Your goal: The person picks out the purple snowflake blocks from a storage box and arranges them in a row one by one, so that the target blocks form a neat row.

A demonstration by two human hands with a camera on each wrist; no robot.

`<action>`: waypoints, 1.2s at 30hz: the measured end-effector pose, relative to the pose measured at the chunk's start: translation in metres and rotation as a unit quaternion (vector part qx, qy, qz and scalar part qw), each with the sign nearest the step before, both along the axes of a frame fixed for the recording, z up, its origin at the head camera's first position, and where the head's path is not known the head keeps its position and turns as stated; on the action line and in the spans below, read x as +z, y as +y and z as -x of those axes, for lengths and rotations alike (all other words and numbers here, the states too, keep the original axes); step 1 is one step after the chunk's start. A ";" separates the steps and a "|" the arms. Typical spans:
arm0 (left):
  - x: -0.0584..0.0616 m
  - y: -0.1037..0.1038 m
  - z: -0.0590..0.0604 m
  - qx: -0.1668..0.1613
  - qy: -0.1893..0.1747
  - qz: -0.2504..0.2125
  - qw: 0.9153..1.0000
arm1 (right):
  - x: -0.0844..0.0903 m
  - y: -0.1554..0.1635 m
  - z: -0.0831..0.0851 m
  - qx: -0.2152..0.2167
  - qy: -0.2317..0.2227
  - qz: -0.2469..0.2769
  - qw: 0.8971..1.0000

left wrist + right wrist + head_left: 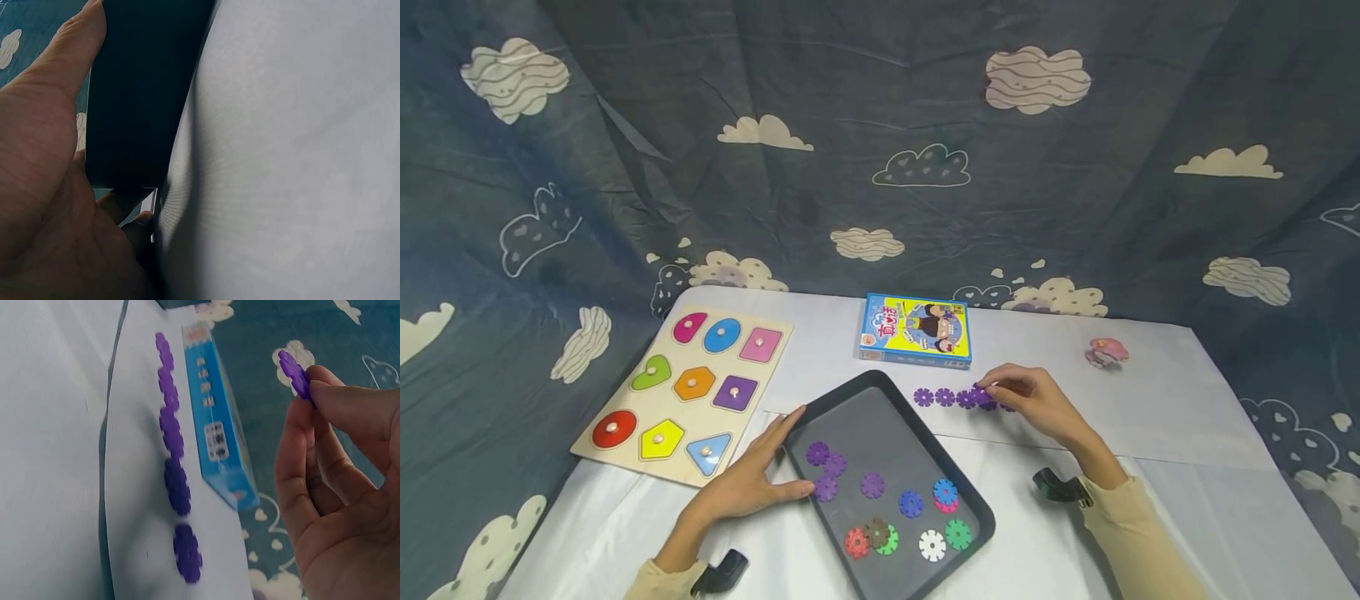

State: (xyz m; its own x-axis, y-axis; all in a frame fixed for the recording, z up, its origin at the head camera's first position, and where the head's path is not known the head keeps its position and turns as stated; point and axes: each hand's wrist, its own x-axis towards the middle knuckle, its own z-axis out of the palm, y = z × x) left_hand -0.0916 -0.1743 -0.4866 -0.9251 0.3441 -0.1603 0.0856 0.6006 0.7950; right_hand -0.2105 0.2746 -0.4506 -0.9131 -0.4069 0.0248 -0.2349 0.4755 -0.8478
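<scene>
A purple notched disc (pixel 295 374) is pinched between the thumb and fingertips of my right hand (pixel 1033 398), above a row of similar purple discs (pixel 944 397) on the white cloth. The right wrist view shows that row (pixel 177 487) beside the box. My left hand (pixel 741 483) grips the corner of a dark grey tray (pixel 880 400), its thumb on one edge and its fingers on another. Inside the tray lie purple discs (pixel 872 485), a blue disc (pixel 911 503), a white disc (pixel 932 546), a green disc (pixel 957 534) and a red disc (pixel 856 542). Some others overlap.
A wooden shape puzzle board (pixel 681 433) with knobbed pieces lies left of the tray. A blue and yellow box (pixel 916 331) lies behind the row. Further right sits a small pink toy (pixel 1107 352). A dark cloud-patterned curtain (pixel 820 200) hangs behind the table.
</scene>
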 end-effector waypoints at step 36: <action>0.000 -0.001 0.000 0.003 -0.003 0.000 1.000 | -0.014 0.062 -0.006 -0.117 0.020 -0.140 0.983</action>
